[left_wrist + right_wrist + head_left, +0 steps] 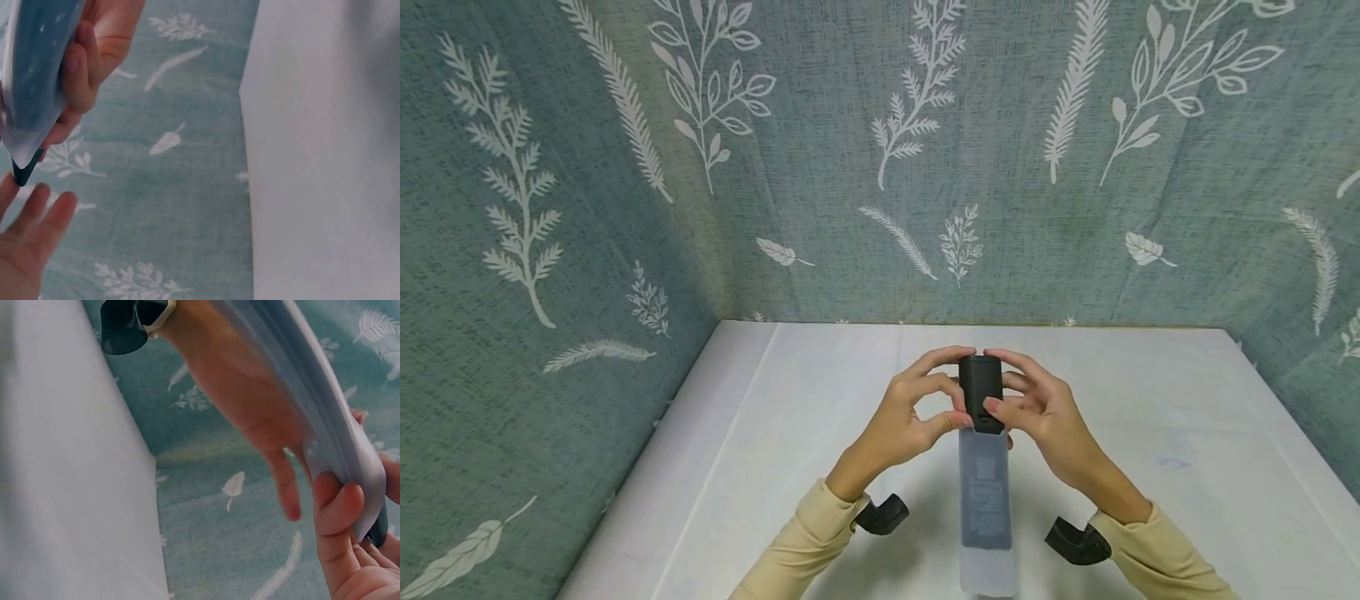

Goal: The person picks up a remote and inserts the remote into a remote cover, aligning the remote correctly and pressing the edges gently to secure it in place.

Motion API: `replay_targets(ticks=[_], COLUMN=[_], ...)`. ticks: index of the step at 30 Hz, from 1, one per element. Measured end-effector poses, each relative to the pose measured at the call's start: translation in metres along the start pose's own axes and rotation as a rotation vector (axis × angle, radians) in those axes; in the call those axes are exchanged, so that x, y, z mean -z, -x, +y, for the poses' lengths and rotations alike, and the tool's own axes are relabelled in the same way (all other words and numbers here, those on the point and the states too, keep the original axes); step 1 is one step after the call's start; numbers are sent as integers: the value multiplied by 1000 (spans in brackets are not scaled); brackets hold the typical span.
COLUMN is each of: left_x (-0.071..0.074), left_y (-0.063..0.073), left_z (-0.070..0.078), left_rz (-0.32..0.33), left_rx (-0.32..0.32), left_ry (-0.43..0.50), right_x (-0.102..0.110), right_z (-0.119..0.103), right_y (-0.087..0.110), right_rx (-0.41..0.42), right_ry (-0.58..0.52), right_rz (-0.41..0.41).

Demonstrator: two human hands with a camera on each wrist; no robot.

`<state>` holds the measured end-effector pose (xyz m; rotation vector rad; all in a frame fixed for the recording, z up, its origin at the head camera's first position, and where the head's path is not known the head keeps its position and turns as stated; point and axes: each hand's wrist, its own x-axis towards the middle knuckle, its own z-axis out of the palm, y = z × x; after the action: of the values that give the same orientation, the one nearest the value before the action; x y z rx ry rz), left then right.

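Observation:
A black, rounded rectangular piece (981,383) is held up between both hands, above the white table. Below it, joined to or sticking out of its lower end, a long translucent plastic sleeve (987,492) hangs toward me. The sleeve has a bluish layer with faint, unreadable print. My left hand (904,412) pinches the black piece from the left, index finger at its top edge and thumb low on its side. My right hand (1048,408) grips it from the right, thumb on its front face. In the right wrist view the sleeve (325,400) looks thin and bowed.
A white table (820,392) lies under the hands. Behind and beside it hangs green cloth (820,167) with white leaf prints. Black camera mounts sit at the left wrist (882,514) and the right wrist (1077,542), on either side of the sleeve.

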<state>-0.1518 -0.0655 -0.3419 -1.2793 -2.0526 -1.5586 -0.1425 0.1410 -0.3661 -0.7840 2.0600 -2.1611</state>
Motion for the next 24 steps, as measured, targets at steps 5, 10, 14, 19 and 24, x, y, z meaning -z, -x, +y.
replay_targets(ticks=[5,10,14,19,24], left_x=[-5,-9,-6,-6,-7], left_y=[5,11,13,12,12], left_z=[-7,-29,-35,-31,-28], left_rz=[35,114,170,184,145], left_rx=[225,362,394,441,482], left_ry=[176,343,380,480,561], right_x=[-3,-4,0,2,4], right_z=[3,6,12,19,20], right_y=[-1,4,9,11,11], right_rx=[18,22,80,216,232], right_ry=[61,55,1,-3,70], right_rz=[31,60,44,6,7])
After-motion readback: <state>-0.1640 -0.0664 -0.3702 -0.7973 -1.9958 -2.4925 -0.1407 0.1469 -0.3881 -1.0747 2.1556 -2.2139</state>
